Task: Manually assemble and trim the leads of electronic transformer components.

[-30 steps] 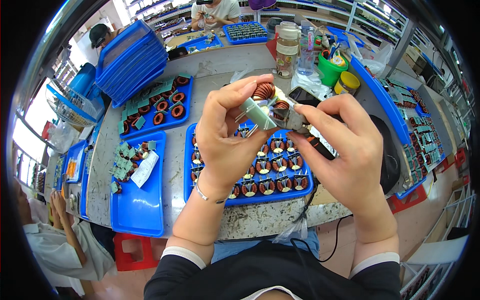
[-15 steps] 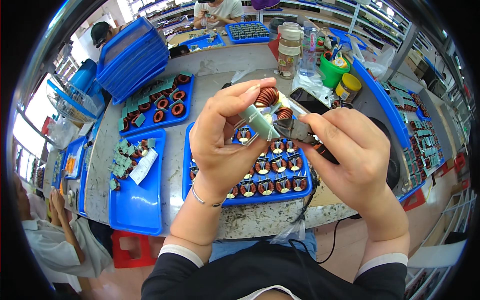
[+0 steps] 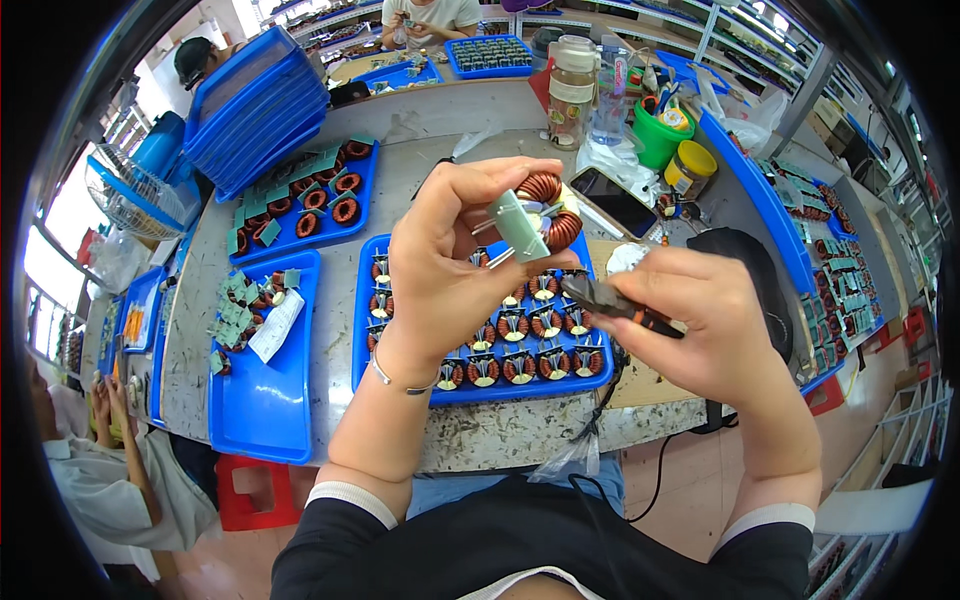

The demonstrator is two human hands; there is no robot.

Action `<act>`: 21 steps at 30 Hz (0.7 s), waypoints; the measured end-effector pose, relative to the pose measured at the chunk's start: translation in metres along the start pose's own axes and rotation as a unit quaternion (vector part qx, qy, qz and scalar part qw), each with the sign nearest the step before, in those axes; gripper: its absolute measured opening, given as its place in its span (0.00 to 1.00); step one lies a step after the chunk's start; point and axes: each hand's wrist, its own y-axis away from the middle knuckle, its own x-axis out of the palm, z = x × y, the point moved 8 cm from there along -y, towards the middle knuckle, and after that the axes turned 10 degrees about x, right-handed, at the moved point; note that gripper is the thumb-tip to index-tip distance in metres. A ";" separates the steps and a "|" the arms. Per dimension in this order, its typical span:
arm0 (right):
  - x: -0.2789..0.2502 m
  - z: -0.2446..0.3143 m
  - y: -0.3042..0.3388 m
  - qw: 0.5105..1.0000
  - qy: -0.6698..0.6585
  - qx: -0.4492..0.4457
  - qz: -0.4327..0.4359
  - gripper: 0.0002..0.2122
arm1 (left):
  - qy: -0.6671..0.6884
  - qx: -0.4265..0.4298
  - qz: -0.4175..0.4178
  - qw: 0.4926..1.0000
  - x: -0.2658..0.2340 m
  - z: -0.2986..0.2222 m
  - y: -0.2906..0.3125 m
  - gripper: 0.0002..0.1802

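Note:
My left hand [image 3: 440,250] grips a copper-wound toroidal coil [image 3: 563,217] with a pale green plate [image 3: 516,228] on its side; thin metal leads stick out past the plate. In my right hand [image 3: 695,310] are dark-jawed pliers or cutters [image 3: 605,298], their tip pointing left, just below the coil and apart from it. Whether their jaws are fully closed I cannot tell. Under both hands lies a blue tray [image 3: 490,396] with rows of similar coils [image 3: 519,368], standing with leads upward.
To the left, blue trays [image 3: 262,415] hold more coils and green plates, beneath a stack of blue trays [image 3: 255,110]. A phone [image 3: 612,203], a bottle [image 3: 571,95], a green bucket [image 3: 660,140] and a yellow-lidded jar [image 3: 690,168] stand at back right. Co-workers sit beyond and at left.
The pliers have dropped away from the coil's leads, down and slightly right. My left hand still holds the coil, now turned slightly so more of its winding shows.

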 end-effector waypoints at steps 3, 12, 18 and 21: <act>0.002 -0.021 0.017 0.990 -0.044 0.079 0.113 0.09 | 0.082 -0.059 -0.019 0.995 -0.001 0.007 0.001 0.27; 0.025 -0.096 0.117 0.887 -0.270 0.297 0.229 0.12 | 0.207 -0.141 -0.025 0.968 0.004 0.019 0.003 0.26; 0.065 -0.156 0.178 0.435 -0.754 0.448 -0.201 0.17 | 0.254 -0.171 -0.006 0.952 0.011 0.027 0.009 0.30; 0.069 -0.139 0.173 0.435 -0.747 0.470 -0.176 0.19 | 0.315 -0.181 -0.004 0.932 0.017 0.031 0.015 0.32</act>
